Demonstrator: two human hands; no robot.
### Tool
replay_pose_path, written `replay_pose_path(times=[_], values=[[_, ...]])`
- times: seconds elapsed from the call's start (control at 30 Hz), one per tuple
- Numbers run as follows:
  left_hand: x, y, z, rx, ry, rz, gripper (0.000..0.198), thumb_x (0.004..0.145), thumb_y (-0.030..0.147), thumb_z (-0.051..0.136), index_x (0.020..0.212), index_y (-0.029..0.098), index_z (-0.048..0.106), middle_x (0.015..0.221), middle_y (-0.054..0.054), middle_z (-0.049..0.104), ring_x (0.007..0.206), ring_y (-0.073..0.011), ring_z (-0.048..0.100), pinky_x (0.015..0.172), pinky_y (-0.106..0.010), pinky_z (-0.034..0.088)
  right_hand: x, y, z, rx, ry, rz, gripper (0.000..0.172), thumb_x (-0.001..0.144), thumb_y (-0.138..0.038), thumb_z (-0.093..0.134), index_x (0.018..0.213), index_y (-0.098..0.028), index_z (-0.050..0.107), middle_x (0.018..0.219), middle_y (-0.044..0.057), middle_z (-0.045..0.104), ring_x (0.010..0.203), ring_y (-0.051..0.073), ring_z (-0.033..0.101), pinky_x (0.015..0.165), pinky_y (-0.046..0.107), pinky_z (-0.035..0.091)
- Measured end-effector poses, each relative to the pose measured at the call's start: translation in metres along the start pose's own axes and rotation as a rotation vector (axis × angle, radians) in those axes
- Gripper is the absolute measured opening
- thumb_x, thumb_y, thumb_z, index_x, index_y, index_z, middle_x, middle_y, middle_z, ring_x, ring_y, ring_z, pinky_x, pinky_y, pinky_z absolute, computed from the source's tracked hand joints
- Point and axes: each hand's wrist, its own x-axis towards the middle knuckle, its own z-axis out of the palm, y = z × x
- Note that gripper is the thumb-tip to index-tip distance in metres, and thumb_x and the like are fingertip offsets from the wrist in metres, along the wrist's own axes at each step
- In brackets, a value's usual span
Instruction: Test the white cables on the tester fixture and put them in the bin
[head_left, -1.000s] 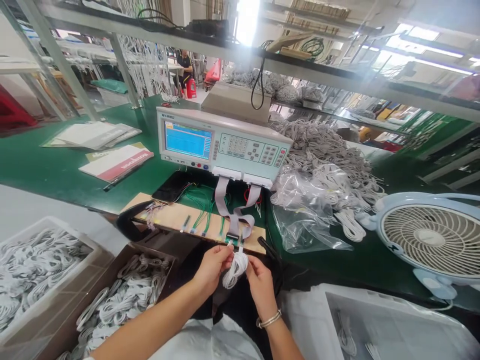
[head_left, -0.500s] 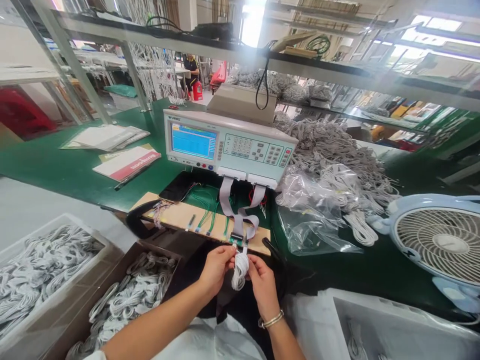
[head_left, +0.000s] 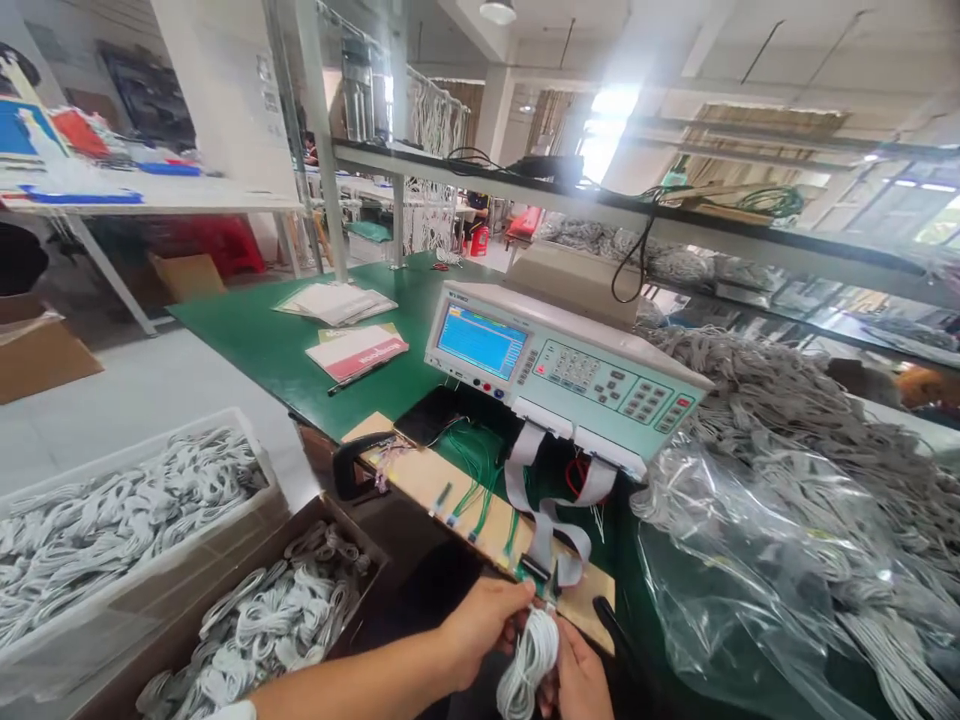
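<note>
A coiled bundle of white cable (head_left: 528, 662) hangs at the front edge of a wooden board (head_left: 414, 478). My left hand (head_left: 484, 622) is closed on the bundle's upper end, its thumb beside the dark connector (head_left: 534, 568) at the end of a grey ribbon cable (head_left: 525, 470). From the other side my right hand (head_left: 581, 672) grips the same bundle, its fingers partly hidden behind the coil. Whether the cable's plugs sit in the connector, I cannot tell. Behind the board stands a tester (head_left: 577, 370) with a lit blue screen.
To the left are a white bin (head_left: 247, 440) and a cardboard box (head_left: 360, 610), both holding cable coils. A clear plastic bag (head_left: 720, 590) and a large cable heap (head_left: 780, 420) lie on the right. Papers (head_left: 337, 303) rest on the green table (head_left: 262, 345).
The view has swung left, so the tester and hands appear further right and lower. Both hands still hold the cable bundle at the board's edge. The fan has left the view.
</note>
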Motion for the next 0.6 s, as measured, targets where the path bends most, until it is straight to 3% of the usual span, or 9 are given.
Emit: replay_pose_path(times=[0.2,0.33,0.43,0.53,0.6], values=[[0.001,0.002,0.003,-0.012,0.011,0.043,0.043,0.060,0.052,0.057,0.064,0.009,0.061,0.048,0.002,0.041,0.041,-0.0063,0.033,0.042,-0.020,0.021,-0.005,-0.009,0.010,0.032,0.039,-0.052,0.044,0.057,-0.056,0.059,0.075,-0.016,0.057,0.033,-0.009,0.032,0.028,0.005,0.025,0.026,0.016,0.021],[-0.017,-0.004,0.010,-0.080,0.063,0.127,0.038,0.061,0.045,0.059,0.064,0.007,0.062,0.054,-0.002,0.047,0.048,-0.0090,0.041,0.048,-0.022,0.031,-0.021,-0.003,0.014,0.041,0.043,-0.067,0.041,0.057,-0.055,0.059,0.067,-0.016,0.054,0.033,-0.010,0.029,0.026,0.004,0.023,0.026,0.016,0.017],[-0.037,-0.008,0.007,-0.077,-0.044,0.111,0.046,0.069,0.048,0.048,0.095,0.012,0.057,0.063,-0.002,0.052,0.050,-0.0121,0.047,0.049,-0.025,0.037,-0.033,0.007,0.018,0.000,-0.002,-0.036,0.039,0.062,-0.054,0.056,0.062,-0.016,0.050,0.035,-0.010,0.030,0.027,0.004,0.026,0.026,0.017,0.021],[-0.052,-0.004,-0.011,0.211,-0.123,0.095,0.063,0.066,0.051,0.048,0.120,0.020,0.037,0.073,-0.003,0.057,0.053,-0.0147,0.051,0.051,-0.029,0.042,-0.039,0.018,0.027,-0.029,-0.173,-0.051,0.033,0.070,-0.048,0.050,0.065,-0.015,0.052,0.045,-0.006,0.043,0.037,0.007,0.040,0.035,0.018,0.034],[-0.060,-0.003,-0.035,0.624,-0.082,0.167,0.060,0.058,0.042,0.061,0.112,0.020,0.047,0.082,-0.004,0.059,0.068,-0.0173,0.055,0.063,-0.028,0.043,-0.044,0.027,0.032,-0.128,-0.305,-0.065,0.026,0.073,-0.039,0.049,0.073,-0.014,0.057,0.055,-0.002,0.052,0.046,0.009,0.048,0.040,0.018,0.038]])
